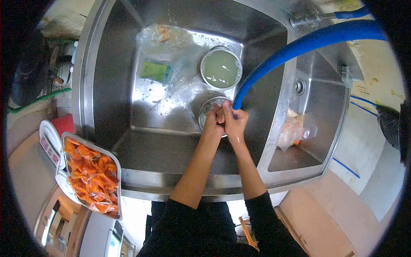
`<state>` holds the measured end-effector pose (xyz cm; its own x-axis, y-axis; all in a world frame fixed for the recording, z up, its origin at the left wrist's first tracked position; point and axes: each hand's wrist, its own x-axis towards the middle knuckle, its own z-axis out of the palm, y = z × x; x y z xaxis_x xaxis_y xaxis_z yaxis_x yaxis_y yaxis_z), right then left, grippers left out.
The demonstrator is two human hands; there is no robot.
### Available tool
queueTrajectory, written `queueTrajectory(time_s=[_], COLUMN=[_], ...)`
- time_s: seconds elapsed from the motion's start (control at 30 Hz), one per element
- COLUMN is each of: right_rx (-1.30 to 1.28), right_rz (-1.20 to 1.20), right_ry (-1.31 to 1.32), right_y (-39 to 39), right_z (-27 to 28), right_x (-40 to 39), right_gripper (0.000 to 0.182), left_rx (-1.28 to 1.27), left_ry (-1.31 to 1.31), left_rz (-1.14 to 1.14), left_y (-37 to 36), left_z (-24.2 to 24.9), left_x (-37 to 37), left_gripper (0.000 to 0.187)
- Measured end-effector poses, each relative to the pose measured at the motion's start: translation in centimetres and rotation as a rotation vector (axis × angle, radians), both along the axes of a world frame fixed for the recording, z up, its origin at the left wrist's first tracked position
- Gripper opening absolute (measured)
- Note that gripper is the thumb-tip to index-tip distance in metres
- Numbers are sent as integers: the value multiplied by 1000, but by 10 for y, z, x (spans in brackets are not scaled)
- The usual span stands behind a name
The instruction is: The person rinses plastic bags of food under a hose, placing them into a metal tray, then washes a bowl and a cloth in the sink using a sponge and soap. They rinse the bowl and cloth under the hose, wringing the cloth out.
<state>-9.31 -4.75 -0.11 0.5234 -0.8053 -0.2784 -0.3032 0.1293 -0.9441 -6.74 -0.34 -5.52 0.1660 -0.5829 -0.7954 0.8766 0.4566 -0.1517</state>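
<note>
A thick blue hose point(308, 42) arches in from the upper right, and its lower end runs into my right hand point(236, 124). The fingers of that hand are closed around the hose end. My left hand point(212, 119) is pressed close beside it with its fingers curled inward; what they hold, if anything, is hidden. Both hands are over a round metal bowl point(204, 112), which they partly cover. Just beyond stands a metal pot point(202, 68) full of cloudy, pale green water. Both vessels sit in the large steel sink point(188, 147).
A green-yellow sponge point(155, 71) and a clear plastic bag point(147, 38) lie on the wet sink floor. The smaller right basin point(325, 141) holds a plastic bag point(293, 130) with orange bits. At left, a tray point(121, 180) of orange packets point(92, 175) rests near a white scale point(51, 137).
</note>
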Motion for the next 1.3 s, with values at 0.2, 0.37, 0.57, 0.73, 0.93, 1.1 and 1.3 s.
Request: queueTrajectory(time_s=[0.2,0.37,0.57,0.73,0.93,1.1,1.3], right_rx=[300,616,1459,1466,1778,1306,566], right_rz=[-569,-734,-532,-171,595,687,1017], right_ry=[-308,-284,-494,-134,404,586,625], right_y=[3,-11,-24,-15,-13,0,21], right_z=[4,9,-30,-6,57,65,-24], right_x=[11,8,-11,21,40,49,53], right_gripper=[46,52,46,44,47,41,29], left_rx=[168,478,48,163,-167,-438,-630], left_ry=[87,88,-533,-1864,-2231,-2746,-2824], left_rz=[80,86,-194,-414,-712,-1052,-1476], left_y=[-10,-12,13,34,52,48,54], left_z=[-17,9,59,91,162,131,57], left_x=[5,20,35,25,17,6,12], left_gripper=[29,41,48,45,33,23,13])
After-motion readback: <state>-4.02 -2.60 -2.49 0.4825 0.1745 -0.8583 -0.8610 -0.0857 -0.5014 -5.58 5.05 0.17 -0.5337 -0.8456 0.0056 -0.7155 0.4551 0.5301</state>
